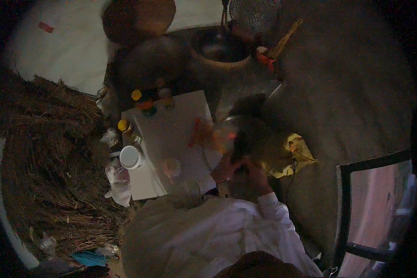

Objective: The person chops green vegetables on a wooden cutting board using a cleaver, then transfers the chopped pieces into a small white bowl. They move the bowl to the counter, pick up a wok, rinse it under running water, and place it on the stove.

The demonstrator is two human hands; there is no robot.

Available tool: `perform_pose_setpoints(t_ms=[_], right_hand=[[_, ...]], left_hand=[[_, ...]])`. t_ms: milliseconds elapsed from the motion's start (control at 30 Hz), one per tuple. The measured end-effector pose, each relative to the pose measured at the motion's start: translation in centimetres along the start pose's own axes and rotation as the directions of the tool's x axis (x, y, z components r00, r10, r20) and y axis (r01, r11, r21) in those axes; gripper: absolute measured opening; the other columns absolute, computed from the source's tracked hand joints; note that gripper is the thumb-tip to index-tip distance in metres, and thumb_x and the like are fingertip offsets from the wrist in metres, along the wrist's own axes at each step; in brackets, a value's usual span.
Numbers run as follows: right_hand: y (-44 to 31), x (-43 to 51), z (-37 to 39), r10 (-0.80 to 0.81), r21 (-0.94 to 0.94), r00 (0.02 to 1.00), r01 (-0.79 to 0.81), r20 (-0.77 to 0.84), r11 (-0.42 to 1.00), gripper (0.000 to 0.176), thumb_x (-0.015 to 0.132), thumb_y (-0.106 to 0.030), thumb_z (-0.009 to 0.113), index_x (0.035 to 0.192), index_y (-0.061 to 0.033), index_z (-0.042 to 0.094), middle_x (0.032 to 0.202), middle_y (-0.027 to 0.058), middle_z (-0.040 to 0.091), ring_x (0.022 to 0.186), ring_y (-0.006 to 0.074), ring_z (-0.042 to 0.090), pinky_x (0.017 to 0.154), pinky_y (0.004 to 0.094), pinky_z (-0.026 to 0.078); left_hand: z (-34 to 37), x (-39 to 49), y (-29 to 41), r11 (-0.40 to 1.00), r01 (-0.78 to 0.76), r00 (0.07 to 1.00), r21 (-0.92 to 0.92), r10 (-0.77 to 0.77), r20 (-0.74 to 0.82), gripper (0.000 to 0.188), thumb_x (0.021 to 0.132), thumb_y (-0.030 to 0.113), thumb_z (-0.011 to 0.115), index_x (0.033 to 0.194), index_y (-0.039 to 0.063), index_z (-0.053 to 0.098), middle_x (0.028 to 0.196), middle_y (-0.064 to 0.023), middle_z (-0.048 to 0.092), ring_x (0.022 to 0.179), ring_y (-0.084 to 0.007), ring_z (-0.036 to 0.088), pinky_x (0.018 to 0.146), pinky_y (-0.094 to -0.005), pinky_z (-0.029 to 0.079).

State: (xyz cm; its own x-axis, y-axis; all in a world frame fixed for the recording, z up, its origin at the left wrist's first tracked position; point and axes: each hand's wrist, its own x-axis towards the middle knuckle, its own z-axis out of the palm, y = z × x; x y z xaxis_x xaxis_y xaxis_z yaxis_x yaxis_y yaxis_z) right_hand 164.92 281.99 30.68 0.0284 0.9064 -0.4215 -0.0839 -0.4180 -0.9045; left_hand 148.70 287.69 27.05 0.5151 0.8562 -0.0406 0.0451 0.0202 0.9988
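Observation:
In the dim light, my left hand and my right hand are close together in front of my body, fingers bent toward each other. A small dark patch lies between them, too dark to tell whether it is a held thing. Just left of my left hand is a pale flat board or tabletop. Blurred red-orange packaging lies by its right edge, and a small round, see-through item sits nearer me. To the right of my right hand is a crumpled yellow plastic wrapper.
A white cup, a yellow-capped bottle and a clear plastic bag line the left side. Beyond are a dark round pan and a brown round vessel. Dry brushwood is heaped left; a dark-framed window or door stands right.

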Motion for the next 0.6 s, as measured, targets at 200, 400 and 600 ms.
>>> perform_pose_setpoints(t_ms=[200,400,600], right_hand=[[1.1,-1.0,-2.7,-0.160,0.310,0.963,0.223,-0.217,0.924,0.030,0.093,-0.016,0.055,0.119,-0.0006,0.058,0.112,0.0072,0.063,0.096,0.0170,0.060,0.080,0.0331,0.050],[4.4,-4.1,-5.5,-0.291,-0.365,0.856,0.131,-0.428,0.922,0.027,0.092,-0.023,0.057,0.108,-0.0021,0.063,0.095,0.0052,0.065,0.086,0.0146,0.061,0.072,0.0310,0.051],[11.4,-5.5,-7.1,-0.072,-0.016,0.900,0.073,-0.429,0.997,0.026,0.093,-0.031,0.059,0.099,-0.0057,0.066,0.086,0.0013,0.063,0.072,0.0089,0.057,0.061,0.0274,0.047]], left_hand=[[-9.4,8.1,-2.6,0.873,0.315,0.946,-0.372,-0.256,0.201,0.073,0.077,0.044,0.075,0.130,0.004,0.045,0.122,-0.0143,0.053,0.103,-0.0285,0.057,0.084,-0.0402,0.049],[-14.3,18.3,-12.5,0.939,0.300,0.903,-0.169,-0.337,-0.267,0.087,0.073,0.038,0.079,0.143,0.012,0.034,0.129,-0.0176,0.052,0.105,-0.0296,0.060,0.075,-0.0446,0.054],[-20.3,23.7,-21.1,0.938,0.248,0.880,-0.241,-0.322,-0.349,0.088,0.074,0.030,0.080,0.145,0.013,0.030,0.128,-0.0171,0.050,0.104,-0.0339,0.060,0.065,-0.0516,0.055]])
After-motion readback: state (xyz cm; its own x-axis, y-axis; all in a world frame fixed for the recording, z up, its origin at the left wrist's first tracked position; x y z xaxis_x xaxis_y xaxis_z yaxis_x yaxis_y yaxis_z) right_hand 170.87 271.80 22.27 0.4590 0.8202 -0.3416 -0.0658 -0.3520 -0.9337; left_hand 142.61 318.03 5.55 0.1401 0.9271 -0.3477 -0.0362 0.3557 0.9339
